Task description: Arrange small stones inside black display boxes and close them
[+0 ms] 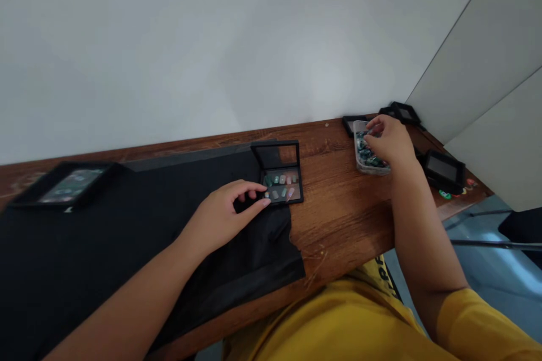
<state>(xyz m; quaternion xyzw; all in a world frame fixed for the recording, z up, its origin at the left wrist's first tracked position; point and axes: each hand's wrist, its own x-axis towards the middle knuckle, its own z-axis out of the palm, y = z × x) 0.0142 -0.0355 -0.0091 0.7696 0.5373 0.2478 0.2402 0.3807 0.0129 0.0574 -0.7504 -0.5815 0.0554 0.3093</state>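
Black case [301, 185] — open, with seemingly green and pink pieces [276, 179].

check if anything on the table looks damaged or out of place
The black flat sheet on the brown wooden table looks odd: its right edge is ragged and uneven, as if torn. Beside it, thin pale marks or fibres stand out near the table's front edge; I cannot tell which they are.
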